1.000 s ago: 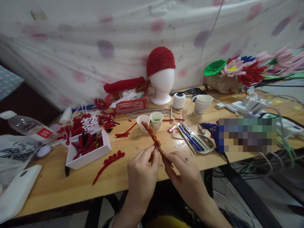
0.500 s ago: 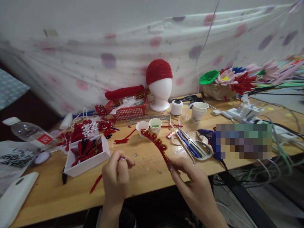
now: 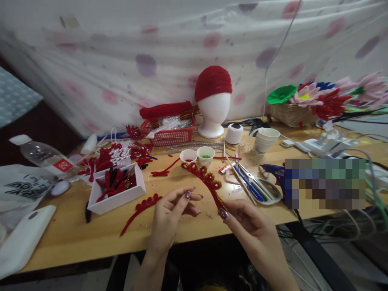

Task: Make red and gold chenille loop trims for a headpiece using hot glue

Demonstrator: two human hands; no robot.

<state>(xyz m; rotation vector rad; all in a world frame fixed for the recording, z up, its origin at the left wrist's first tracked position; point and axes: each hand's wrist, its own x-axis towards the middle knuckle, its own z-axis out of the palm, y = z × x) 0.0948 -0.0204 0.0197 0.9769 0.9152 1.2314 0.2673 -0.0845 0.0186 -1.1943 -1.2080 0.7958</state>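
Between the thumb and fingers of my right hand [image 3: 250, 224] is the lower end of a curved pipe-cleaner strip [image 3: 206, 178], red with loops edged in gold. It slants up and left over the wood table. My left hand [image 3: 176, 208] hovers to its left, fingers apart and holding nothing. A second looped red strip [image 3: 145, 206], without gold edging, lies on the table left of my left hand. Just behind the held strip's tip stand two small paper cups, one with red bits [image 3: 188, 155], the other with green beads [image 3: 206, 156].
On the left are a white box [image 3: 124, 198] of red and black pieces, a plastic bottle [image 3: 45, 157] and a white phone-like object [image 3: 27, 238]. Scissors [image 3: 269, 192], a blue pen [image 3: 248, 184] and a glue gun [image 3: 277, 173] lie right. A foam head [image 3: 214, 109] stands behind.
My left hand has opened its fingers and come nearer the held strip. The view has shifted, and the looped red strip on the table is now uncovered. My right hand keeps its pinch.
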